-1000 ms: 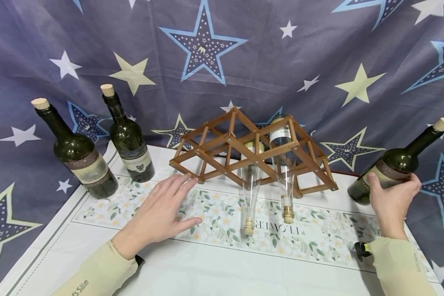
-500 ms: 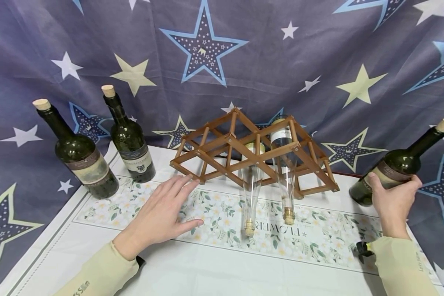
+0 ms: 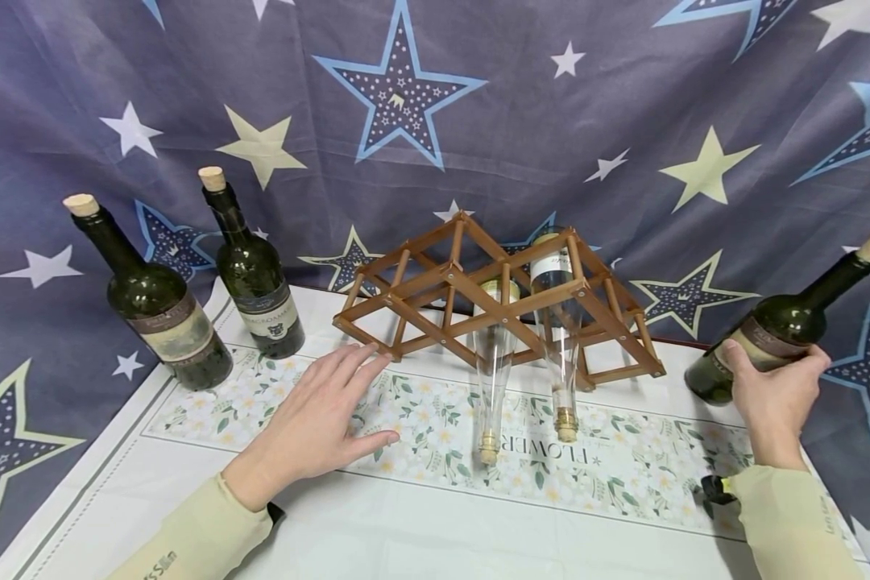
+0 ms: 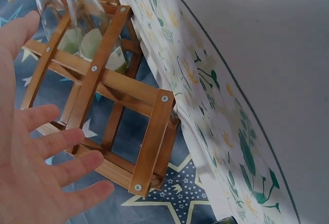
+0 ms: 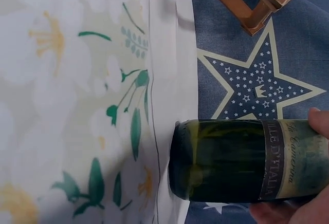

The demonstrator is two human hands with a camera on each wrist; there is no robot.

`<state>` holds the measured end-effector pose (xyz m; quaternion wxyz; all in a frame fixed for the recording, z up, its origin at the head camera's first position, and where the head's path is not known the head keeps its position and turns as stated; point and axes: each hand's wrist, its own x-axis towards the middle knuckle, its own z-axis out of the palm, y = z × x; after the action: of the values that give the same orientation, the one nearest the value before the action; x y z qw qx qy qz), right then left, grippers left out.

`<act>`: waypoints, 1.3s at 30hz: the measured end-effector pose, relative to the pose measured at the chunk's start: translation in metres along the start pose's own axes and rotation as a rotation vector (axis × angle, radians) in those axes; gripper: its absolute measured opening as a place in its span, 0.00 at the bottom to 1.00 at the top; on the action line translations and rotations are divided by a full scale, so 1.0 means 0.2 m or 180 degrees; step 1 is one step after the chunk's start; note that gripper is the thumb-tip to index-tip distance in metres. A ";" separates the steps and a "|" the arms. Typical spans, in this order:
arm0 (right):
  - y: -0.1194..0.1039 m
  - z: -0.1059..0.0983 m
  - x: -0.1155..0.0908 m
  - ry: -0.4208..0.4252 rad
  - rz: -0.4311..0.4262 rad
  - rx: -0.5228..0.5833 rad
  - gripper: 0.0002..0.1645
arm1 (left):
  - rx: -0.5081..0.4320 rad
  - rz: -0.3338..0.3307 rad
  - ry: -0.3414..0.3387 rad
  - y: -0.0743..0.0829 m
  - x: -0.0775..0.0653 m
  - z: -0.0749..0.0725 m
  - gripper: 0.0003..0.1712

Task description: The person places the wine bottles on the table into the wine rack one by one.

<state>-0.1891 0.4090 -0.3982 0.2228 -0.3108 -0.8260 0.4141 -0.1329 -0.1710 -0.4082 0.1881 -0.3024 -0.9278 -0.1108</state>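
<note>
My right hand [image 3: 779, 403] grips a dark green corked wine bottle [image 3: 786, 322] round its label, at the right end of the table. The bottle leans to the right in the head view; its base [image 5: 190, 162] is at the table's back edge in the right wrist view. My left hand [image 3: 315, 415] is held flat with fingers spread, the fingertips right at the front left corner of a wooden lattice wine rack [image 3: 449, 278]. Two clear bottles, one [image 3: 491, 379] left of the other [image 3: 561, 354], lie in the rack with their corked necks toward me.
Two more dark green corked bottles, one [image 3: 170, 326] at the far left and one [image 3: 261, 298] beside it, stand upright. A floral runner [image 3: 435, 419] lies across the white table [image 3: 406, 532]. A star-patterned curtain [image 3: 522, 105] hangs close behind.
The right hand and its bottle have shifted very slightly to the right. The left hand and the rack stay about where they were.
</note>
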 end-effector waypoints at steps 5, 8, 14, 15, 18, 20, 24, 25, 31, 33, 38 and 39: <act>0.01 -0.01 -0.01 0.0046 -0.0022 0.0009 0.58 | 0.0003 -0.0006 0.0015 0.00 0.00 0.00 0.56; 0.00 0.00 -0.02 0.0095 -0.0034 0.0021 0.58 | 0.0012 -0.0001 0.0020 0.00 0.00 0.00 0.57; -0.03 -0.01 -0.05 0.0181 -0.0029 0.0098 0.55 | 0.0018 0.0003 0.0010 0.00 0.00 0.00 0.56; -0.04 -0.02 -0.05 0.0194 -0.0022 0.0117 0.55 | 0.0015 -0.0001 0.0007 0.00 0.00 0.00 0.57; -0.06 -0.03 -0.07 0.0240 -0.0018 0.0164 0.55 | 0.0014 -0.0001 0.0019 0.00 0.00 0.00 0.57; -0.07 -0.03 -0.08 0.0304 -0.0062 0.0206 0.54 | 0.0013 0.0008 0.0035 0.00 0.00 0.00 0.57; -0.10 -0.03 -0.12 0.0435 -0.0153 0.0181 0.53 | -0.0004 0.0019 0.0058 0.00 0.01 -0.01 0.57; -0.10 -0.04 -0.13 0.0475 -0.0190 0.0167 0.52 | -0.0006 0.0023 0.0063 0.00 0.01 -0.01 0.57; -0.15 -0.06 -0.19 0.0612 -0.0373 0.0134 0.49 | -0.0005 0.0020 0.0090 0.00 0.02 -0.01 0.57; -0.16 -0.07 -0.21 0.0627 -0.0415 0.0147 0.48 | -0.0007 0.0019 0.0098 0.00 0.02 -0.01 0.57; -0.20 -0.10 -0.27 0.0651 -0.0515 0.0216 0.47 | -0.0006 0.0029 0.0120 0.00 0.02 -0.01 0.57; -0.21 -0.10 -0.28 0.0656 -0.0528 0.0242 0.47 | -0.0005 0.0034 0.0122 0.00 0.02 -0.02 0.57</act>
<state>-0.1504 0.3620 -0.3587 0.3516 -0.2737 -0.8053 0.3911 -0.1351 -0.1687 -0.4033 0.2062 -0.3053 -0.9224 -0.1162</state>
